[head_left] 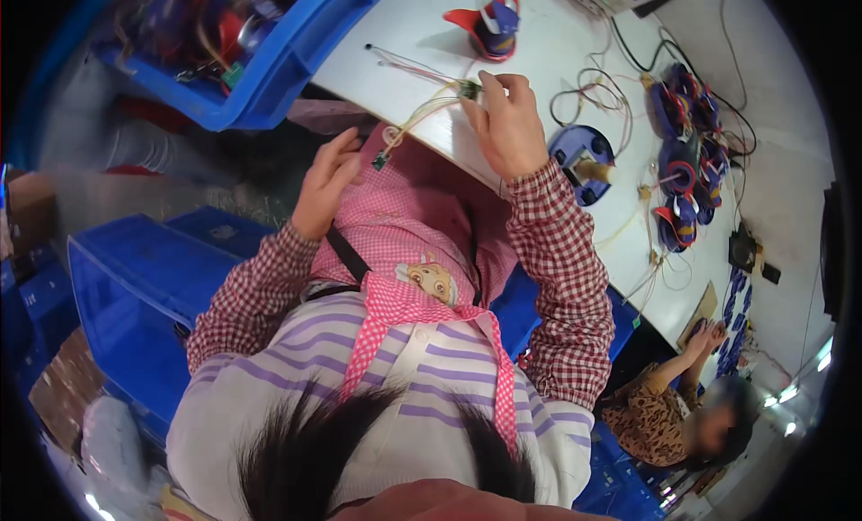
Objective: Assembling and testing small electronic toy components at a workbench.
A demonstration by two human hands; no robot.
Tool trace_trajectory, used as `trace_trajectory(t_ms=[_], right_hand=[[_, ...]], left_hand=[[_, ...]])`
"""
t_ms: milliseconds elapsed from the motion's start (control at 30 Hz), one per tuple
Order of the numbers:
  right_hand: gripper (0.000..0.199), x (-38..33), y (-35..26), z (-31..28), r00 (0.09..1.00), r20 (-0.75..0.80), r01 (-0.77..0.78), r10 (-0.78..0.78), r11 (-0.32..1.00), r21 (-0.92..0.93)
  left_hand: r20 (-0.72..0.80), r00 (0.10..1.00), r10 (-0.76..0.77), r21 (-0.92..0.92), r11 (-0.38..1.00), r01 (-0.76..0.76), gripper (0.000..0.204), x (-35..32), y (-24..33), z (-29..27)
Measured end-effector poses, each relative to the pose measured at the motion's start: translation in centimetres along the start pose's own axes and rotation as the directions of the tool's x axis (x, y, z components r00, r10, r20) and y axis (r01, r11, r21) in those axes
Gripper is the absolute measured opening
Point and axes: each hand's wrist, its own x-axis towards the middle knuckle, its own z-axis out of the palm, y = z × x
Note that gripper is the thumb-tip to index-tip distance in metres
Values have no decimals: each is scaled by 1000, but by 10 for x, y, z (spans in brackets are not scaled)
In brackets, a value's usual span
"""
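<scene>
My right hand (508,124) is over the white table's near edge, its thumb and forefinger pinching a small green circuit board (469,90). Thin wires run from this board; dark and pale ones stretch left across the table. A bundle of yellow and white wires (422,115) hangs over the edge, down to a second small green board (381,160). Just left of that dangling board is my left hand (325,181), fingers stretched and apart, with nothing visible in it. A red and blue-purple toy part (492,25) stands on the table beyond my right hand.
A blue crate (269,81) of wired parts is at upper left. On the white table (395,36) are a round purple shell (584,162), loose cables and several red-purple toy parts (687,153). A blue bin (153,296) is at left. Another person (664,422) works at lower right.
</scene>
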Motion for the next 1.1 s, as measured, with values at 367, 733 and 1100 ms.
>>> trace_trajectory(t_ms=[367,733,1100], right_hand=[[36,-36,-83,-3,974,199,63,-113,969,240],[26,-57,-79,27,994,-106,74,-35,919,387],[19,-36,-37,-24,919,372,-36,-131,912,409]], left_hand=[[339,911,-235,-362,861,357,19,28,9,17],[298,948,-111,-391,892,227,17,10,19,54],[182,979,-94,14,996,93,17,9,45,34]])
